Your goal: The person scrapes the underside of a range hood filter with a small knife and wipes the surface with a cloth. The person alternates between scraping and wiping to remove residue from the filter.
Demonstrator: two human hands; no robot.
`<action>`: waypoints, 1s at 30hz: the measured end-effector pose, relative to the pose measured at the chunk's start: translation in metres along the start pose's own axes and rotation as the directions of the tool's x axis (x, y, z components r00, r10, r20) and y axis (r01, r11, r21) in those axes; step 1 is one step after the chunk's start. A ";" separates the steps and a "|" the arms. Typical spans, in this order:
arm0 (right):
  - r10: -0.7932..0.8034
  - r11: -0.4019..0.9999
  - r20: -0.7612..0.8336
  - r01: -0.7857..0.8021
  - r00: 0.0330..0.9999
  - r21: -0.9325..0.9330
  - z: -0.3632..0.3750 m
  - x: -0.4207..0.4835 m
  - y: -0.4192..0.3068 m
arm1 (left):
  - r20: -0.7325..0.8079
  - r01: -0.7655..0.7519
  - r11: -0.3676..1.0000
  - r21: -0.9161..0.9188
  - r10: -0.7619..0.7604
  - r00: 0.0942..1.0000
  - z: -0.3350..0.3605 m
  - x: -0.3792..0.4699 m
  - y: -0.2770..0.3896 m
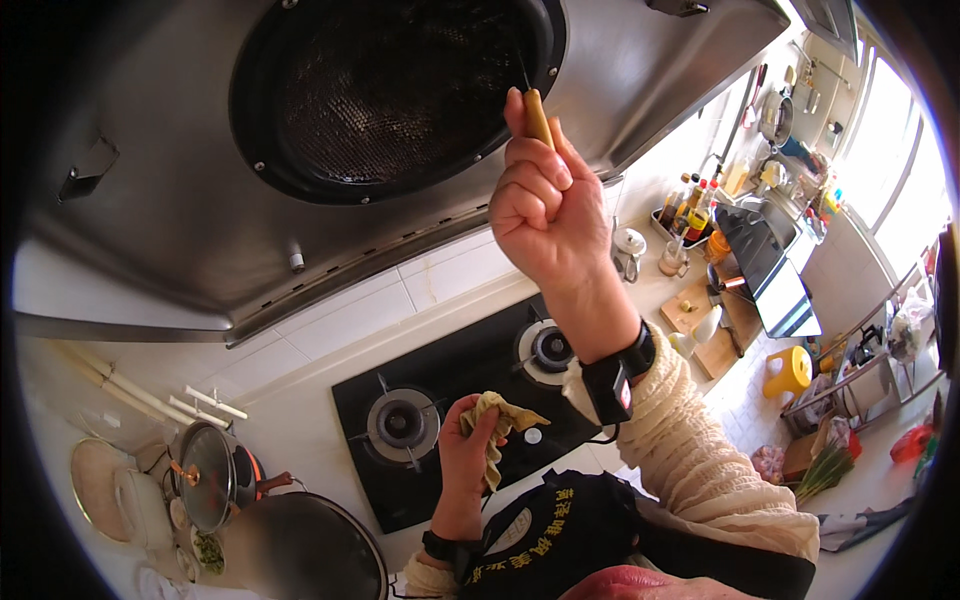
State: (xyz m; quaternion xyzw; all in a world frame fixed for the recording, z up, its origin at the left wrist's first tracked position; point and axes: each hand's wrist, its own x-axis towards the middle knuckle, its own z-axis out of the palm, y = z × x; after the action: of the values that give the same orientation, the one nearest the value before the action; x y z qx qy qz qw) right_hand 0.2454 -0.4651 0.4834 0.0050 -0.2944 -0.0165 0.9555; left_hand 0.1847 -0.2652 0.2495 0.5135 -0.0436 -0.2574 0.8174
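Note:
My right hand [551, 191] is raised to the range hood, its fingers closed on the yellow handle [538, 118] of a thin tool. The tool's dark, narrow shaft points up at the hood's black round mesh filter [390, 97], near its right rim; whether it touches is unclear. Lower down, my left hand [466, 442] grips a crumpled yellowish cloth [501, 424] above the black two-burner gas hob [465, 375], just right of the left burner [400, 424].
A lidded pot [206, 476] and a large dark wok [322, 547] stand at lower left. On the right counter are sauce bottles [694, 206], a wooden cutting board [720, 356] with a knife [731, 330], and a white spray bottle [705, 325]. A yellow stool [789, 372] stands beyond.

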 end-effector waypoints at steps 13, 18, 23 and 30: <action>-0.277 -0.904 0.750 0.100 0.601 -0.415 -0.019 0.009 -0.035 | -0.035 -0.009 1.000 0.030 0.010 0.999 -0.001 -0.002 -0.001; -0.062 -0.996 0.762 0.005 0.645 -0.086 -0.002 0.000 -0.047 | -0.018 -0.005 0.999 0.032 0.005 1.000 0.007 0.001 -0.001; -0.078 -0.997 0.729 -0.037 0.680 -0.072 0.017 -0.007 -0.040 | -0.034 -0.005 0.999 0.048 0.007 0.999 0.012 -0.003 0.000; -0.092 -0.970 0.626 0.072 0.775 -0.231 0.007 -0.045 -0.008 | -0.065 -0.060 0.996 0.064 0.064 0.996 0.007 -0.016 0.002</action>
State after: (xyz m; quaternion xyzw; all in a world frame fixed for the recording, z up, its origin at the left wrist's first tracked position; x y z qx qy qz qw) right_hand 0.2039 -0.4714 0.4641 -0.7930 -0.0138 -0.5978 0.1170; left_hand 0.1695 -0.2632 0.2572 0.5454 -0.0400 -0.2130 0.8097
